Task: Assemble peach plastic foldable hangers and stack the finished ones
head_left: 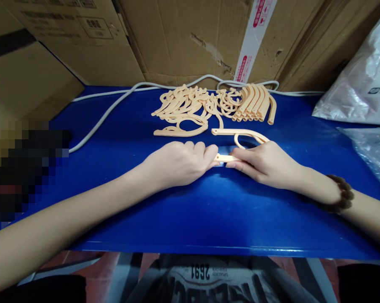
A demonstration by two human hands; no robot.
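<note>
Both hands rest on the blue table, meeting near its middle. My left hand is curled into a fist-like grip on one end of a short peach plastic piece. My right hand pinches the other end with thumb and fingers. That piece joins a peach plastic hanger part with a curved hook, lying just behind my right hand. Behind it lies a pile of peach hanger parts, with a neat stack of curved ones at the right.
A white cable runs along the table's back edge and down the left. Cardboard boxes wall off the back and left. Clear plastic bags lie at the right. A dark beaded bracelet circles my right wrist.
</note>
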